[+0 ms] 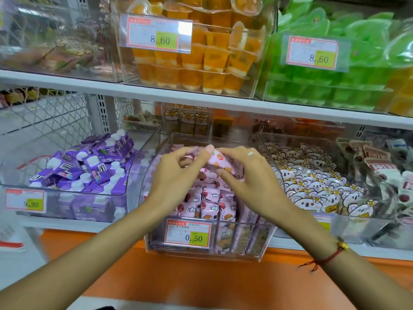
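I face the shelf (pixel 380 253) with the clear bin (pixel 154 240) of upright pink packets (pixel 210 204) dead ahead, purple pouches (pixel 89 166) in the bin to its left and bear-print packets (pixel 317 189) to its right. Above the bin my left hand (pixel 176 175) and right hand (pixel 250 175) meet, both pinching one small pink packet (pixel 220 158). Its long axis slopes from upper left to lower right, more in the right hand's grip. Nothing blocks the rows just below.
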Demonstrator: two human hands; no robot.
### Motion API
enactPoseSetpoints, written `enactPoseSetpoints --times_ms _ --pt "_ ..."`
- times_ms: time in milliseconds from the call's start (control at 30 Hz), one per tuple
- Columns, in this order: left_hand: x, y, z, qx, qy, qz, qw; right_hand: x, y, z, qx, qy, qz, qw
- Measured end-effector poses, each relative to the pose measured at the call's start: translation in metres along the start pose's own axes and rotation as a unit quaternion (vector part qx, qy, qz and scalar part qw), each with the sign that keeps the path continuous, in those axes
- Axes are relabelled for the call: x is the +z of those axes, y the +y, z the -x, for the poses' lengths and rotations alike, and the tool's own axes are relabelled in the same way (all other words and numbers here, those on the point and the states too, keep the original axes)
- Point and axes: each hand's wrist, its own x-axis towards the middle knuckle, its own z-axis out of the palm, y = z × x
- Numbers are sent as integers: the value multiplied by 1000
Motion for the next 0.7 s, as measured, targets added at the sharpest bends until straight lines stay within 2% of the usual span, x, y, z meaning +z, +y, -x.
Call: enactPoseSetpoints --times_ms 67,167,233,300,333,433,500,633,700 --pt "-1 2 -4 3 -1 17 1000 -4 6 -5 118 -6 -153 981" --pt "-2 2 -19 11 6 10 1000 -7 18 -12 273 -38 -342 898" --pt "2 -3 -33 29 -45 -100 994 -7 24 -16 319 -34 -413 852" --pt "10 -10 -45 23 -127 -217 968 -8 29 -22 326 -13 -442 836" --pt "14 -15 -50 19 -166 -260 951 -8 32 -24 319 -8 -436 841" --pt "23 -29 -62 51 -243 -379 892 -8 42 -31 278 -21 -355 892" --pt "26 -36 -67 72 -279 -424 858 -7 49 -34 254 -24 -342 904" --pt "26 -43 -68 90 -300 -445 839 -1 61 -39 255 -10 -352 900" --pt "24 -46 -68 97 -310 -447 833 0 67 -41 254 -9 -304 918"
